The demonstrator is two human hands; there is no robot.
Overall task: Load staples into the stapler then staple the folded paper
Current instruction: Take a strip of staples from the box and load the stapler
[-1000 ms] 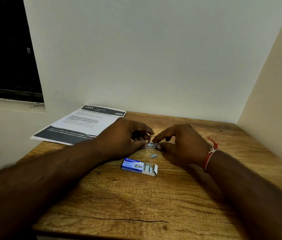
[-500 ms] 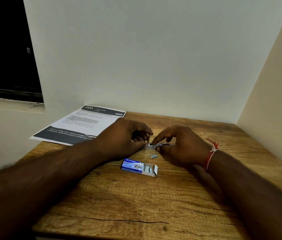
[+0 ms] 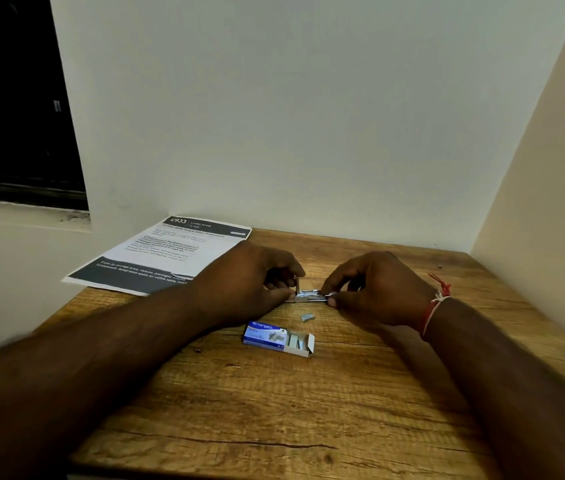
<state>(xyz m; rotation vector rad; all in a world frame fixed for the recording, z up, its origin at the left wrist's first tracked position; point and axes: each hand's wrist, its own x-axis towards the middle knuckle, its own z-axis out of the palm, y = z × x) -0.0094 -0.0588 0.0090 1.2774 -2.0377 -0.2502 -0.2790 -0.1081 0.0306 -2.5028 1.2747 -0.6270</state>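
**Stapler held at both ends, table centre**

Work surface: a wooden table (image 3: 274, 410) set into a corner between two pale walls, with a dark window (image 3: 14, 98) at upper left.

1. The printed paper (image 3: 170, 251) lies flat at the far-left corner of the table, its edge overhanging the table's left side. Neither hand touches it.
2. The stapler (image 3: 308, 295), a small metal unit, sits low over the table centre between the two hands. A short part stands upright at its left end.
3. The left hand (image 3: 249, 282) has its fingers curled round the left end of the stapler, thumb beneath.
4. The right hand (image 3: 378, 289) pinches the right end of the stapler narrowly between thumb and forefinger. It cannot be told whether a staple strip is also in that pinch. A red-and-white thread (image 3: 435, 303) circles this wrist.
5. A short loose staple strip (image 3: 307, 317) lies on the table just in front of the stapler.
6. The blue staple box (image 3: 270, 336) lies nearer the person, right-hand flap open, with staples visible inside.
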